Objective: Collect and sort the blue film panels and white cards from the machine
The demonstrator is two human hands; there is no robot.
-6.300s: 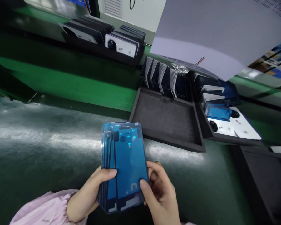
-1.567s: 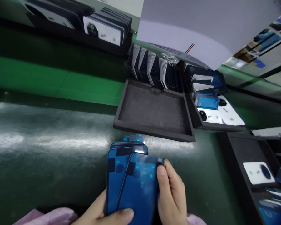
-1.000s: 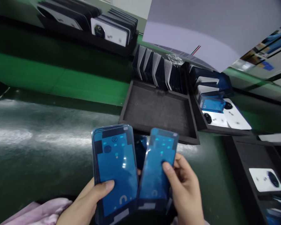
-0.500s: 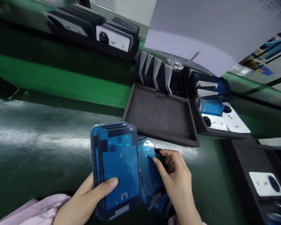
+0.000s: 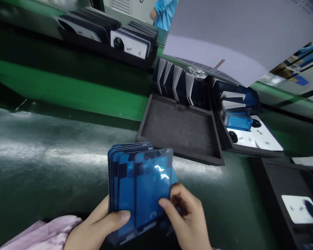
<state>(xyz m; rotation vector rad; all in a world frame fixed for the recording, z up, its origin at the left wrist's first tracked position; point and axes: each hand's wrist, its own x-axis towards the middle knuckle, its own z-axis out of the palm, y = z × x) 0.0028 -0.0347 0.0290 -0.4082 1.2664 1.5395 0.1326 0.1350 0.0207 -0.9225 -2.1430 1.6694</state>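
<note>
Holding a fanned stack of blue panels (image 5: 121, 180) above the bench (image 5: 41, 166), the left hand (image 5: 99, 225) has its grip closed round the stack's lower end, thumb across the front. The right hand (image 5: 187, 222) pinches the front panel (image 5: 152, 184) at its lower edge. That panel stands lengthwise, its top pointing away, offset right of the stack. A black tray (image 5: 179, 125) lies beyond.

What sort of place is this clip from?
Probably a phone assembly line: the left hand and right hand hold a stack of blue-filmed panels, a black tray carries rows of back covers, and a green belt runs behind.
</note>
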